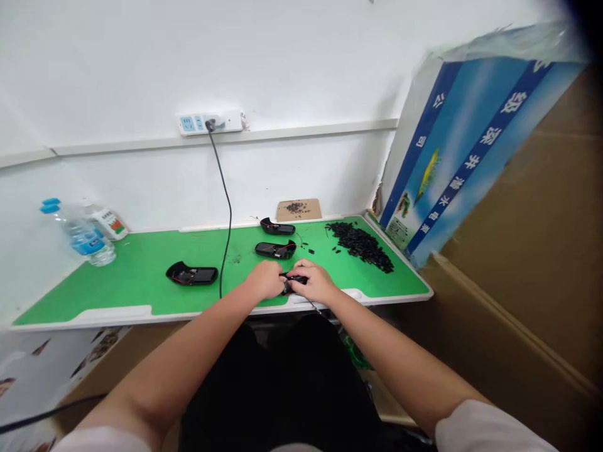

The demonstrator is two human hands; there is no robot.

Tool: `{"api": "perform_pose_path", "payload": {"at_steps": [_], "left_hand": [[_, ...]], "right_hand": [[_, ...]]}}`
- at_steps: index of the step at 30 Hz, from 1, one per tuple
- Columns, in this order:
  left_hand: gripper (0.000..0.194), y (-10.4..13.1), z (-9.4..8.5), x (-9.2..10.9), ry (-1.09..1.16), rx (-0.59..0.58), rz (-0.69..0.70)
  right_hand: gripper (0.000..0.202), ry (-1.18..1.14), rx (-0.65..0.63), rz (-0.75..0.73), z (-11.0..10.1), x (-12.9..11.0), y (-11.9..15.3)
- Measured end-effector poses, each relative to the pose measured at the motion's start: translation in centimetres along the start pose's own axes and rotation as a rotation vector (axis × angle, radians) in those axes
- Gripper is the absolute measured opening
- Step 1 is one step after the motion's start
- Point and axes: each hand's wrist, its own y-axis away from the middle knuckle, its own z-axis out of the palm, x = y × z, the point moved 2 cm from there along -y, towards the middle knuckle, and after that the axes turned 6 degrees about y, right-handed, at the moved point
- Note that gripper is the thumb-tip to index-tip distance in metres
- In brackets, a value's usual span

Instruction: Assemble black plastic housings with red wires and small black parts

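My left hand and my right hand meet at the front edge of the green table. Both are closed on one black housing, mostly covered by the fingers; a thin wire hangs from it below my right hand. Beyond my hands lie a black shell with red wires and, behind it, a similar shell. Another such shell rests to the left of my left hand. To the right, small black pieces form a heap on the green mat.
The green table has a white rim. Bottles stand at its left end. A black cable drops from a power strip across the mat. Cardboard with small bits is at the back; a large blue box stands right.
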Motion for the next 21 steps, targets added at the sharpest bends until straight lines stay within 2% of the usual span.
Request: {"api": "perform_pose_path", "payload": {"at_steps": [6, 13, 17, 21], "left_hand": [[0.028, 0.0, 0.3, -0.4, 0.005, 0.013, 0.007], [0.027, -0.2, 0.5, -0.6, 0.012, 0.034, -0.007], [0.027, -0.4, 0.5, -0.3, 0.016, 0.039, 0.000], [0.028, -0.5, 0.6, -0.2, 0.010, 0.047, 0.009]], "right_hand": [[0.027, 0.058, 0.010, -0.053, -0.1, -0.6, 0.3], [0.020, 0.185, 0.041, -0.018, 0.1, -1.4, 0.0], [0.016, 0.253, 0.110, 0.024, 0.2, -1.6, -0.1], [0.016, 0.248, 0.132, 0.011, 0.5, -1.5, -0.1]]}}
